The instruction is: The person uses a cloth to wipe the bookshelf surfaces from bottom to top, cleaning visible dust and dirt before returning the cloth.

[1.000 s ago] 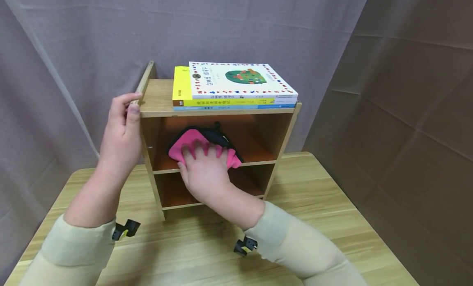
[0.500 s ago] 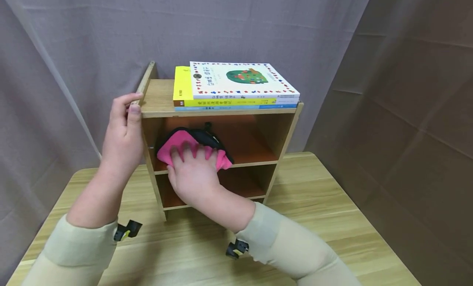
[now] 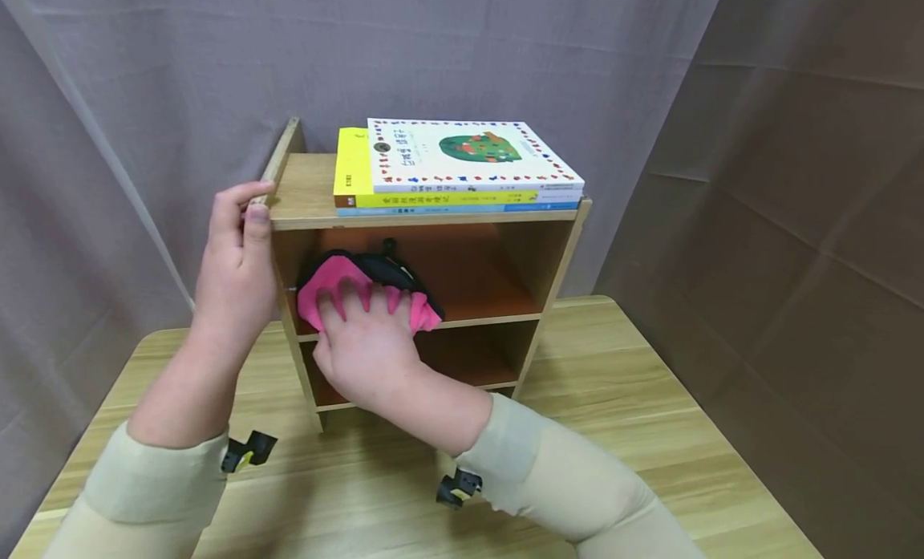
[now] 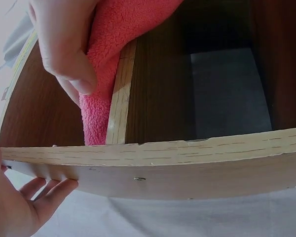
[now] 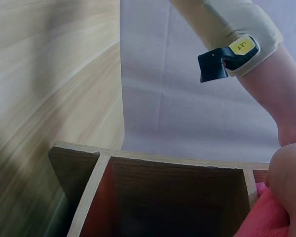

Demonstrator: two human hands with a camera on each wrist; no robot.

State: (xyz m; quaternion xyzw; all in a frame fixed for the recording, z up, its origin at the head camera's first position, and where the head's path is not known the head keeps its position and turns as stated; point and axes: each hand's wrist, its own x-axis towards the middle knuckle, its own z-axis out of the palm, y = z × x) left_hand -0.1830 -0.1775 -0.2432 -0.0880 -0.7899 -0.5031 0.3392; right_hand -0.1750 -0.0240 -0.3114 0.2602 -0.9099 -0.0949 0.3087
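A small wooden bookshelf [image 3: 433, 216] stands on the table. At its upper left corner my left hand [image 3: 237, 270] grips the side panel; in the left wrist view, the fingers [image 4: 54, 190] lie against the panel's outer face. My right hand [image 3: 368, 346] presses a pink cleaning cloth [image 3: 335, 274] onto the middle shelf board with spread fingers. The cloth has a black border and a small black knob-like end at the back. Its folds overhang the board's front edge. The right fingertips sink into the cloth and are partly hidden.
Several stacked books [image 3: 469, 162] lie on top of the bookshelf, a white one uppermost. Below the wiped board is a lower compartment [image 3: 472, 358]. A pale wood table [image 3: 613, 431] extends around it. Grey curtains [image 3: 462, 54] hang behind and at the sides.
My right hand has slid left along the board with the cloth, which now reaches the left inner wall. The left hand stays at the corner. The books have not moved.
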